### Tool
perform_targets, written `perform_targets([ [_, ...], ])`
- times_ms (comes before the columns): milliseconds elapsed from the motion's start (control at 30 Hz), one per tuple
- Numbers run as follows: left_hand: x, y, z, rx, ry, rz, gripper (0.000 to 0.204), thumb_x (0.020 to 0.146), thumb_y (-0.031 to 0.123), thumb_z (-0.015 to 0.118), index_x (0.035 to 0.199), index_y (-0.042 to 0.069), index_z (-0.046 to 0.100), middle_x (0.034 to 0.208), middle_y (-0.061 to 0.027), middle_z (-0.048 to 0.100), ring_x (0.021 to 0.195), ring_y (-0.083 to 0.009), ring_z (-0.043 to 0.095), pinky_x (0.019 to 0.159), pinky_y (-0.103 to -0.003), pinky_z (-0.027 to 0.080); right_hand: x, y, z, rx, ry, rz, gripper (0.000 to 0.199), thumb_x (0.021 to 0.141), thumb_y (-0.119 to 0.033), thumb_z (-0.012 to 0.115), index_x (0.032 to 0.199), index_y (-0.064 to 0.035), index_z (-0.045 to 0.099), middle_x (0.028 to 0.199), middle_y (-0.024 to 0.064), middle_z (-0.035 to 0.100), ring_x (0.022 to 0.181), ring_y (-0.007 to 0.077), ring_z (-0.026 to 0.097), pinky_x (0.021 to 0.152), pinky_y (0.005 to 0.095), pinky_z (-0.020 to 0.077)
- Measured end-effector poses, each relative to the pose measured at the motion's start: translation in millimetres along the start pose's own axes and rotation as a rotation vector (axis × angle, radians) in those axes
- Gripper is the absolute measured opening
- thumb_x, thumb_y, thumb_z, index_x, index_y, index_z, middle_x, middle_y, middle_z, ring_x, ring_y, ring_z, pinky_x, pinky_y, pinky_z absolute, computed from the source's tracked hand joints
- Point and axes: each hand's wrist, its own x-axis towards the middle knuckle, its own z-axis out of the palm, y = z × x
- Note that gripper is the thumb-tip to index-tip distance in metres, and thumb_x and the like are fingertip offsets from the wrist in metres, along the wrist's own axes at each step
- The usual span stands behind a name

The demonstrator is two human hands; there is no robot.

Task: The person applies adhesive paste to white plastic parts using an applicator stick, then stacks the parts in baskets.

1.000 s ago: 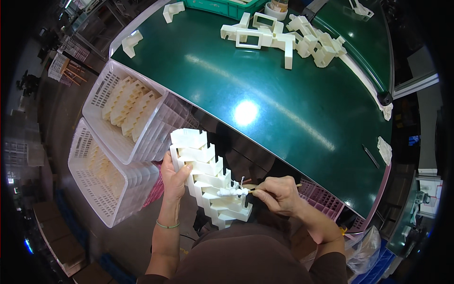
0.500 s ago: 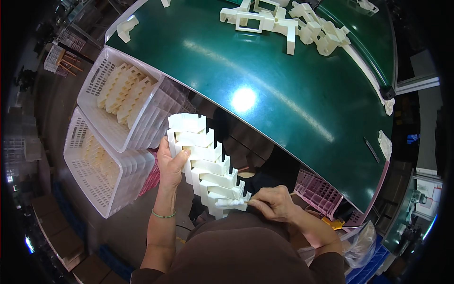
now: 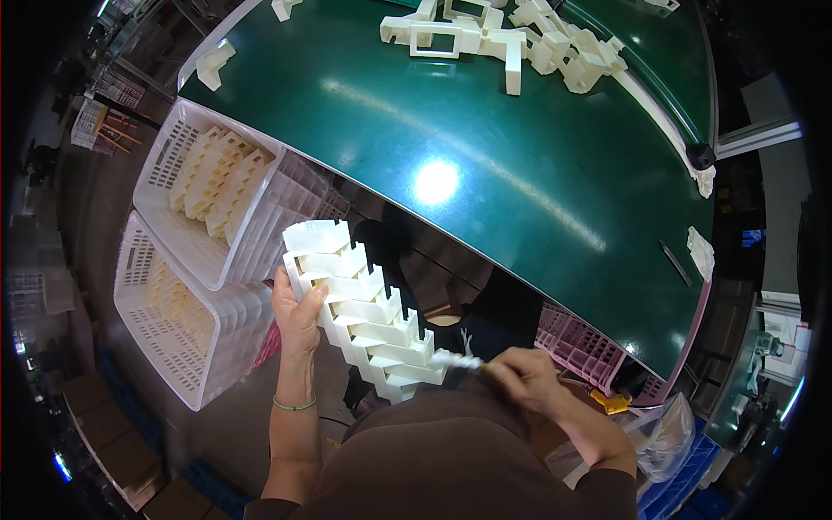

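Observation:
A nested row of white plastic parts (image 3: 368, 314) slants in front of my body, its upper end to the left. My left hand (image 3: 297, 314) is closed round its left side, thumb lying on top. My right hand (image 3: 524, 379) pinches a thin stick with a white, cloth-like wrapped tip (image 3: 457, 360). That tip is at the right edge of the row's lower end, slightly blurred; whether it touches cannot be told.
The green-topped table (image 3: 373, 147) spreads ahead, with several loose cream plastic parts (image 3: 433, 39) at its far side. On the left, white baskets (image 3: 251, 230) hold more nested parts. A pink basket (image 3: 576, 347) sits under the table's edge; a pen-like tool (image 3: 674, 263) lies at the right.
My right hand has drawn the wrapped tip from over the lowest part to the row's right edge. The row and my left hand have shifted slightly left.

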Motion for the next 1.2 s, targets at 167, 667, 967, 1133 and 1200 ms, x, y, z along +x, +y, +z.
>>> perform_targets([
  [167,-1.1,-2.0,-4.2,-0.002,0.013,-0.003,0.045,0.073,0.003,0.062,0.115,-0.002,0.045,0.106,-0.0112,0.057,0.095,-0.0159,0.058,0.088,-0.032,0.047,-5.5,3.2,32.8,0.115,-0.083,-0.156,0.01,0.084,-0.011,0.064,0.079,-0.0019,0.065,0.064,0.0089,0.061,0.052,0.0184,0.059,0.048,0.0288,0.0446],
  [667,-15.0,13.1,-2.2,-0.01,0.023,0.074,0.052,0.072,0.003,0.06,0.12,-0.003,0.041,0.11,-0.0125,0.055,0.099,-0.0177,0.057,0.092,-0.033,0.045,14.6,17.7,36.1,0.208,0.02,-0.007,0.015,0.087,-0.015,0.062,0.08,-0.0015,0.064,0.057,0.0102,0.056,0.048,0.0206,0.054,0.048,0.031,0.0419],
  [967,-17.6,20.4,2.0,0.067,-0.023,0.135,0.055,0.072,0.004,0.057,0.123,-0.004,0.038,0.111,-0.0158,0.054,0.1,-0.0238,0.06,0.088,-0.037,0.052,32.8,17.2,37.6,0.264,0.184,0.037,0.015,0.087,-0.015,0.062,0.082,-0.0021,0.066,0.06,0.0115,0.057,0.047,0.0212,0.054,0.048,0.0304,0.042],
  [1133,-22.1,27.4,13.1,0.048,-0.009,0.109,0.051,0.068,0.003,0.059,0.116,-0.002,0.043,0.105,-0.0092,0.054,0.094,-0.0143,0.055,0.089,-0.029,0.045,43.1,13.1,32.9,0.075,0.117,-0.038,0.015,0.086,-0.015,0.062,0.08,-0.0022,0.065,0.06,0.0103,0.058,0.049,0.0205,0.056,0.049,0.0299,0.0431],
  [1200,-19.6,31.5,18.0,0.083,-0.014,0.133,0.05,0.067,0.004,0.06,0.115,-0.002,0.044,0.105,-0.0089,0.055,0.094,-0.014,0.055,0.088,-0.029,0.045,48.1,11.9,30.0,-0.006,0.15,-0.031,0.015,0.086,-0.015,0.063,0.079,-0.0022,0.065,0.06,0.0102,0.058,0.049,0.0204,0.056,0.049,0.0298,0.0435],
])
